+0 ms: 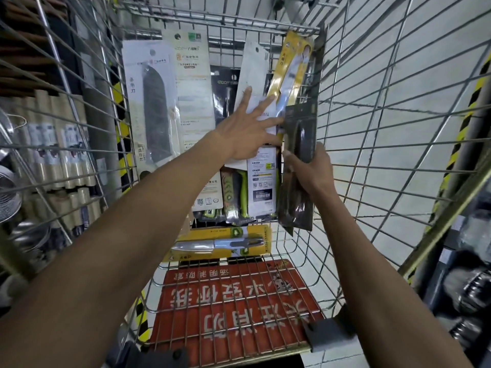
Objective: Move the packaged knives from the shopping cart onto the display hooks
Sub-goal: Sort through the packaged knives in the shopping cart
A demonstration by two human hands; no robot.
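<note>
I look down into a wire shopping cart (353, 107) holding several packaged knives. My right hand (309, 171) grips a dark packaged knife (299, 166) by its middle, held upright near the cart's right wall. My left hand (245, 131) lies flat with spread fingers on a white packaged knife (252, 75) in the middle of the pile. A yellow packaged knife (291, 67) leans against the far right corner. A white package with a dark cleaver (151, 107) lies at the left. Another yellow packaged knife (220, 244) lies crosswise near me. No display hooks are in view.
A red sign with white characters (233, 304) shows under the cart's near mesh. Shelves with wrapped rolls and metal ware (53, 144) stand to the left. Dark goods (467, 288) sit on shelving at the right. Pale floor tiles (414, 75) show through the right wall.
</note>
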